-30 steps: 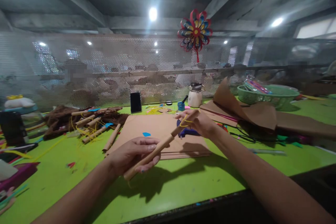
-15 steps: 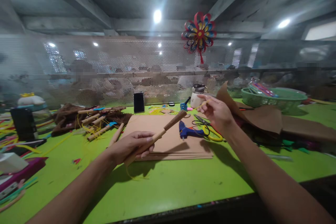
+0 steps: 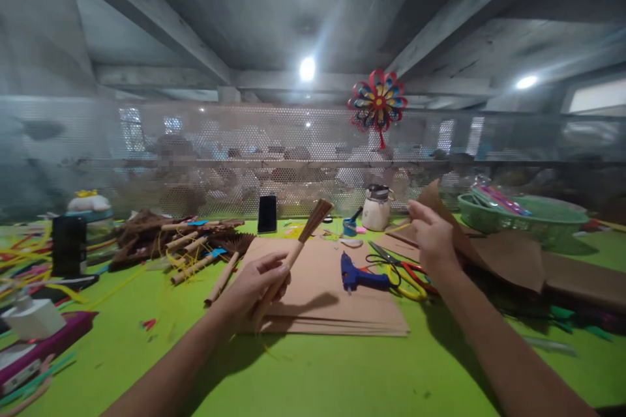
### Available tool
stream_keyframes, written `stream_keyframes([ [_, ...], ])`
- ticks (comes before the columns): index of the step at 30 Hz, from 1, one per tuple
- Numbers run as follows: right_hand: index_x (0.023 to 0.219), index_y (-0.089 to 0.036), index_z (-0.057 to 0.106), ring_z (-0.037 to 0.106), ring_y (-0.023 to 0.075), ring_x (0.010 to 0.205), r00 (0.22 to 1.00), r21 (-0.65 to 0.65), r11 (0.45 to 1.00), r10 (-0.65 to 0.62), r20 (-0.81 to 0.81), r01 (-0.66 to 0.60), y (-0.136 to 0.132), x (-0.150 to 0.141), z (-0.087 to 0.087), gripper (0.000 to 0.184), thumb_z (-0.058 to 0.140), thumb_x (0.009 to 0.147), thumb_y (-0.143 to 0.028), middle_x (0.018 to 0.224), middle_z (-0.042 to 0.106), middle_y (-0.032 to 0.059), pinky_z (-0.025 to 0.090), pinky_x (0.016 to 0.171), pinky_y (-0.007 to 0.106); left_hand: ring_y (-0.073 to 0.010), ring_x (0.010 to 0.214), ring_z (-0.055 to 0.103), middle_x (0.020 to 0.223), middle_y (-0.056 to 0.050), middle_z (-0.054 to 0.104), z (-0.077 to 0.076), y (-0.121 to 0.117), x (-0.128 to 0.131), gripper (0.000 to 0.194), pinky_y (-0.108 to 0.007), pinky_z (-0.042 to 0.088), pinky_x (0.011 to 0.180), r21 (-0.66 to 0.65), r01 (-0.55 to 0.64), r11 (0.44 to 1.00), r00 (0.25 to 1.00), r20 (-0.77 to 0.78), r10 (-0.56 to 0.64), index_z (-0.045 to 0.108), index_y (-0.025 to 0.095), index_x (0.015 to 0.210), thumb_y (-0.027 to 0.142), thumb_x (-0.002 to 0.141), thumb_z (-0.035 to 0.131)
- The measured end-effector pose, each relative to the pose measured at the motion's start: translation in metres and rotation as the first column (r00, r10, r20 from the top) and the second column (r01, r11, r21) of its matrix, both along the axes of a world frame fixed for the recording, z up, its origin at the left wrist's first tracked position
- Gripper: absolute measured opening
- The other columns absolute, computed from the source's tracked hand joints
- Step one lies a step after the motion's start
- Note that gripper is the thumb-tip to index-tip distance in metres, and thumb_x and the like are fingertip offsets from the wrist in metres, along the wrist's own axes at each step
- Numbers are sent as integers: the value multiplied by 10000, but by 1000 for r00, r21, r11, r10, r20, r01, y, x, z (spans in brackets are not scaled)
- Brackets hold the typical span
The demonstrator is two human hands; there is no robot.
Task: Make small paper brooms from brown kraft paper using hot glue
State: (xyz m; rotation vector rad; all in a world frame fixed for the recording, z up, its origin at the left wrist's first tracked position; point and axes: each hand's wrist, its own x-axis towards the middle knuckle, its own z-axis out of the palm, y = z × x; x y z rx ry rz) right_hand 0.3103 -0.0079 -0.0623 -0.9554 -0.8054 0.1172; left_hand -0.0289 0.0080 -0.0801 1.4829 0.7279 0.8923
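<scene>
My left hand point(image 3: 264, 283) is wrapped round a rolled brown-paper stick point(image 3: 293, 253), its darker fringed end tilted up and to the right. A thin yellow strand dangles beneath this hand. My right hand point(image 3: 433, 234) is raised to the right, thumb and fingers pinched, with a faint yellow strand point(image 3: 398, 228) at the fingertips. Below the left hand lies a stack of brown paper sheets point(image 3: 313, 313). On the stack's right side rest a blue glue gun point(image 3: 359, 275) and yellow-handled scissors point(image 3: 408, 283).
Several paper rolls point(image 3: 188, 267) with yellow strands lie at left, near a black phone point(image 3: 267, 214). A white jar point(image 3: 376, 212) stands at the back. At right are a curled brown sheet point(image 3: 508, 257) and a green basket point(image 3: 548, 218). A power strip point(image 3: 49, 345) sits at front left.
My right hand has moved right, away from the stick. The stick is held more steeply, and its fringed end looks wider. The view has tilted upward.
</scene>
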Motion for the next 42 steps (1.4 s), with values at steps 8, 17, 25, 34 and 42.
stream_keyframes([
  [8,575,-190,629,594,167,768,906,129,968,147,397,-213,-28,-40,8,206,483,661,-73,720,644,21,448,790,326,-93,556,456,640,20,523,4,-6,-3,492,-224,364,522,86,176,981,972,-173,-159,547,128,1176,322,736,650],
  [17,892,-159,704,588,176,820,548,-495,619,781,300,-610,-39,-40,10,254,631,745,-352,863,672,75,430,763,316,-116,620,476,720,-5,586,13,-3,-7,428,-226,381,556,137,249,959,901,-395,-177,635,170,1084,345,694,657],
  [25,750,-149,682,546,146,655,534,-506,834,537,653,-220,-29,-41,4,179,568,756,-287,690,639,40,415,621,273,-103,514,442,621,9,563,17,1,-13,440,-222,358,500,158,254,954,870,-468,-154,622,169,1112,363,717,610],
  [34,754,-156,682,575,190,751,803,-187,976,21,596,113,-1,-21,-10,225,471,676,-166,788,647,69,438,733,334,-84,473,385,581,23,523,17,2,-16,382,-198,297,449,189,214,958,880,-463,-105,654,187,1056,326,703,617],
  [42,829,-119,665,561,117,590,849,-196,826,520,-94,-528,-13,-27,2,260,652,616,-268,585,594,-1,466,669,284,-105,489,444,576,24,511,7,19,-19,477,-218,336,460,360,-49,932,909,-371,192,589,131,1135,378,727,576],
])
